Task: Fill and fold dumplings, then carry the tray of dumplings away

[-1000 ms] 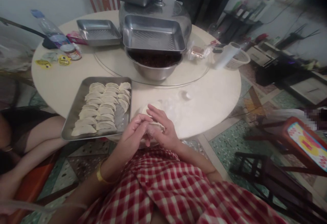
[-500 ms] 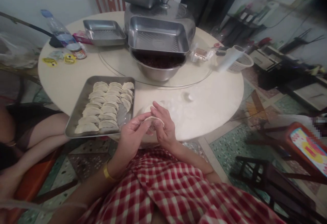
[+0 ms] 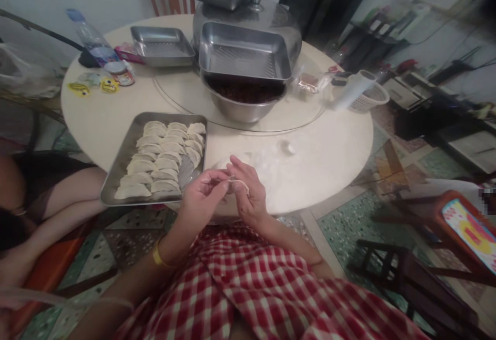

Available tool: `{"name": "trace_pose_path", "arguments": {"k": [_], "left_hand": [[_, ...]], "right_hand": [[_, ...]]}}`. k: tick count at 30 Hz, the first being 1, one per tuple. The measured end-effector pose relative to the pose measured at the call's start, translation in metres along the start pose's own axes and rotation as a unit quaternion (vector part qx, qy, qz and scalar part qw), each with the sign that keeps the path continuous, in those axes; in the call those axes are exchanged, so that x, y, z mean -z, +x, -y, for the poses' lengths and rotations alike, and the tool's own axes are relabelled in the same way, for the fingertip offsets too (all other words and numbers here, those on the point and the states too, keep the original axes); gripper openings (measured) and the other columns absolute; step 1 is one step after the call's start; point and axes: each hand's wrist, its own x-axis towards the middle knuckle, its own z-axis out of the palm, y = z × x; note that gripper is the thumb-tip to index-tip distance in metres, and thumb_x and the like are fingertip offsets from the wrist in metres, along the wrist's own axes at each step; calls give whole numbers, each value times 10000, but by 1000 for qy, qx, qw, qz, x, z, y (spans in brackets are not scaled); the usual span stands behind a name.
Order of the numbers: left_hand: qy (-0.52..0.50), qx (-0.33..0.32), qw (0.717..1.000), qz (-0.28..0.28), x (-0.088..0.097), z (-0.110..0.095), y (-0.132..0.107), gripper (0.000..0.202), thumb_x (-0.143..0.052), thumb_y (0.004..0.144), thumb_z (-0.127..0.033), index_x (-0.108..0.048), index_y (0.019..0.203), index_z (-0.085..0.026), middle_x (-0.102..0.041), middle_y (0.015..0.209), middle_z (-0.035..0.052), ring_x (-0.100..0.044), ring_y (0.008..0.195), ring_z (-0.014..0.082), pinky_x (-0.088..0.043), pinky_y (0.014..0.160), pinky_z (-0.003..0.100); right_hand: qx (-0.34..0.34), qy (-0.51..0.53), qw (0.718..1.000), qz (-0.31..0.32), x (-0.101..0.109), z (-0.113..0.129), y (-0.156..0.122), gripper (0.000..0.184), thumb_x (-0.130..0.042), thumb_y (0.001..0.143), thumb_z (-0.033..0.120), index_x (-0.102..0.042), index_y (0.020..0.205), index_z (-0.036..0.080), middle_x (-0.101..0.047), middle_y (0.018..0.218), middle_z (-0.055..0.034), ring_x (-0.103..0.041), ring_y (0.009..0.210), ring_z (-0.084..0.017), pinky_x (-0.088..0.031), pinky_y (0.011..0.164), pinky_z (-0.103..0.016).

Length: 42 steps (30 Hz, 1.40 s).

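Between my two hands, over the table's near edge, is a dumpling (image 3: 241,182), its pale dough rim curving up past my fingers. My left hand (image 3: 205,192) pinches its left end with thumb and fingertips. The right hand (image 3: 250,192) cups the dumpling from the other side, thumb pressed on the dough; most of it is hidden by the fingers. To the left a metal tray (image 3: 116,177) holds rows of folded dumplings (image 3: 167,162). Behind my hands, flour and pale dough (image 3: 232,160) lie partly covered on the tabletop.
A steel bowl (image 3: 246,110) of dark filling stands behind, under an empty-looking metal pan (image 3: 246,56). A small dough piece (image 3: 287,148) lies to the right. A bottle (image 3: 91,40) and jar (image 3: 119,74) stand back left. A seated person's legs (image 3: 73,195) are at left.
My left fingers have drawn closer together at the dumpling's left end, and less of its dough shows. The whole view has shifted slightly.
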Motion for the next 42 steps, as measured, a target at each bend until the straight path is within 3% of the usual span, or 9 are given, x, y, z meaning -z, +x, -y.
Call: {"name": "trace_pose_path", "arguments": {"k": [3, 8, 16, 22, 27, 31, 35, 38, 42], "left_hand": [[33, -35, 999, 2, 7, 2, 4, 93, -706, 722, -253, -665, 742, -172, -638, 728, -25, -560, 648, 80, -447, 602, 169], [6, 21, 1000, 15, 8, 6, 6, 174, -698, 756, -342, -665, 764, -171, -598, 638, -38, -498, 579, 78, -403, 554, 177], [-39, -24, 999, -16, 1, 15, 0, 226, -707, 782, -371, -694, 923, -194, -693, 869, 7, -601, 753, 110, -487, 715, 212], [-97, -12, 994, -41, -5, 22, 2, 256, -754, 719, -333, -672, 909, -182, -664, 765, -11, -564, 614, 89, -465, 578, 192], [-76, -22, 993, -93, 1, 25, 4, 208, -753, 706, -319, -671, 825, -168, -659, 707, -17, -557, 583, 84, -456, 576, 191], [-60, -45, 991, -110, 4, 23, 1, 203, -744, 718, -321, -666, 823, -166, -659, 696, -15, -562, 564, 89, -465, 573, 202], [-80, 6, 993, -87, 12, 24, -7, 324, -759, 708, -325, -681, 984, -173, -719, 872, 32, -633, 724, 123, -493, 659, 214], [-36, 46, 993, -99, 28, 31, -19, 277, -749, 724, -334, -714, 932, -155, -731, 857, 40, -624, 726, 127, -489, 666, 213], [6, 39, 989, -142, 47, 38, -30, 243, -718, 760, -339, -731, 913, -151, -722, 775, 21, -603, 661, 124, -484, 630, 218]], "right_hand": [[2, -11, 1000, 13, 1, 0, -1, 327, -442, 979, 257, -592, 1268, 223, -668, 1242, -97, -592, 1215, -192, -513, 972, -397], [-38, 17, 999, 16, -2, 2, -3, 277, -517, 948, 280, -643, 1185, 211, -710, 1162, -87, -631, 1162, -186, -536, 951, -376], [-116, 90, 989, -25, -10, 1, -3, 268, -501, 958, 294, -681, 1147, 230, -699, 1200, -77, -636, 1160, -171, -524, 990, -363], [-136, 83, 987, -3, -14, -2, -7, 327, -492, 961, 355, -644, 1228, 243, -677, 1242, -76, -619, 1184, -180, -509, 1026, -375], [-58, 53, 997, 16, -16, -2, -9, 422, -484, 965, 281, -495, 1387, 299, -629, 1319, -59, -561, 1257, -171, -492, 1047, -381], [-40, 41, 998, 28, -20, -3, -8, 396, -429, 984, 252, -517, 1366, 305, -617, 1336, -53, -548, 1271, -164, -482, 1051, -386], [-37, 33, 997, 57, -23, -1, -11, 415, -423, 982, 274, -486, 1392, 286, -598, 1358, -72, -534, 1285, -174, -477, 1041, -381], [-3, -26, 994, 103, -23, 4, -16, 491, -476, 952, 333, -442, 1425, 206, -555, 1392, -139, -490, 1324, -230, -449, 1055, -434], [30, -142, 983, 112, -20, 9, -20, 387, -566, 899, 354, -627, 1228, 160, -619, 1289, -164, -551, 1202, -271, -459, 1005, -461]]}}
